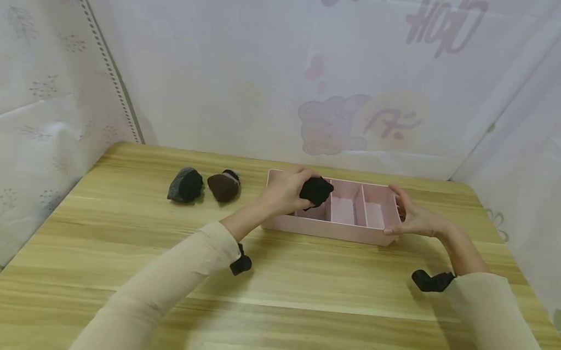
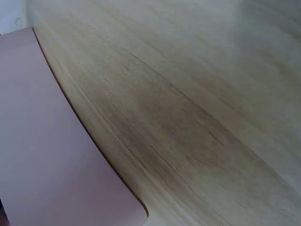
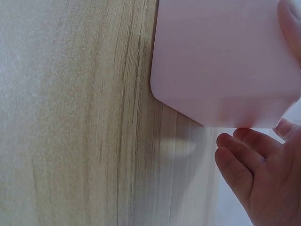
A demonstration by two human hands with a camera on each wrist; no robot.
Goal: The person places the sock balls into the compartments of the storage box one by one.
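Observation:
A pink divided box (image 1: 325, 230) stands lengthwise on the wooden table. Over its left part, my left hand (image 1: 285, 193) holds a black rolled-up pair of socks (image 1: 316, 191) between thumb and fingers, covering the compartments beneath. My right hand (image 1: 417, 219) grips the box's right end, thumb at the front corner and fingers spread along the end wall. The right wrist view shows this hand (image 3: 263, 172) with its fingertips at the pink end wall (image 3: 225, 56). The left wrist view catches only the box's side (image 2: 51, 146); nearly all of the left hand is outside it.
Left of the box lie a grey-and-black sock bundle (image 1: 186, 184) and a brown sock bundle (image 1: 223, 186). The box's right compartments (image 1: 343, 210) show bare pink floors. Dark wrist cameras (image 1: 432, 281) jut from both sleeves. A printed curtain (image 1: 218, 82) hangs behind the table (image 1: 321, 288).

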